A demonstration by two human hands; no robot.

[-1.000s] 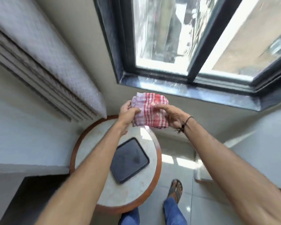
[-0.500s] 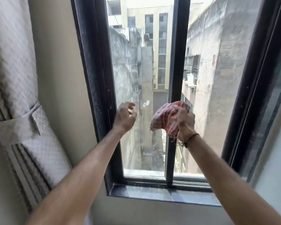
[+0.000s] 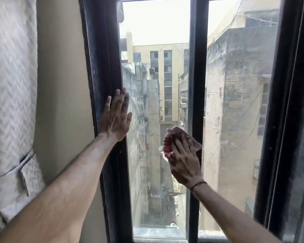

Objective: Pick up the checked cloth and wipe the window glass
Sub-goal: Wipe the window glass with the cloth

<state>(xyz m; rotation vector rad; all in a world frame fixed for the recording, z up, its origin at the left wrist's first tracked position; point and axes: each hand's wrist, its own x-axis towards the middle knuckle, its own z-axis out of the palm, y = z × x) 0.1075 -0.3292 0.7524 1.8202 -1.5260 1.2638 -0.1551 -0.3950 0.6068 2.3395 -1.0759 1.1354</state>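
At the far left we see a pale curtain (image 3: 11, 88) with a woven zigzag texture, gathered by a matching tie-back band (image 3: 12, 174) low down. Next to it runs a strip of cream wall (image 3: 63, 85), and then the dark window frame (image 3: 102, 67), dusty along its left upright.

Our left hand (image 3: 116, 116) is flat and spread wide, holding nothing, fingers pointing up. It lies across the inner edge of that left upright, with the fingertips reaching over onto the window glass (image 3: 156, 76) of the left pane; whether the palm truly presses the surface we cannot tell.

Further right, our right hand (image 3: 183, 160) is laid open with its fingers splayed over the checked cloth (image 3: 168, 142), pressing the bunched red and white fabric against the glass low in the left pane, just beside the dark centre bar (image 3: 197, 67). The cloth's right edge overlaps that bar. A thin dark cord bracelet (image 3: 197, 184) circles the right wrist.

Beyond the bar lies the right pane (image 3: 239, 102), marked with smudges and streaks, and through both panes we see grey and tan buildings (image 3: 165, 76) outside.
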